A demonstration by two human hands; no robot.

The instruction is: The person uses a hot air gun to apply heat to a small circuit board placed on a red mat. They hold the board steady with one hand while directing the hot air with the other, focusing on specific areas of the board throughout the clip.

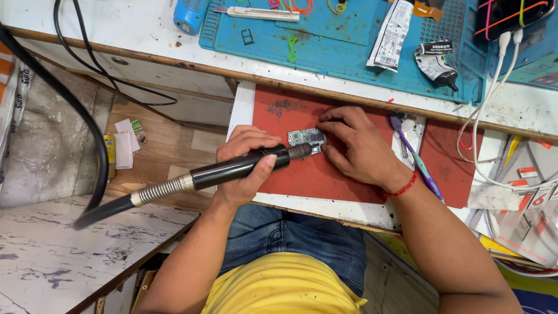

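Single head-worn view, looking steeply down and close on the hands, the counter (145,35) edge and the lap.

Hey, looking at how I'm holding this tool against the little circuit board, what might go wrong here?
The right hand pins the circuit board with bare fingertips right beside the tool tip, so a slip may catch a finger. The board lies loose on the red mat, held only by fingers, so it might skid. The left hand works against a heavy hose looping off the bench, which might tug the tip.
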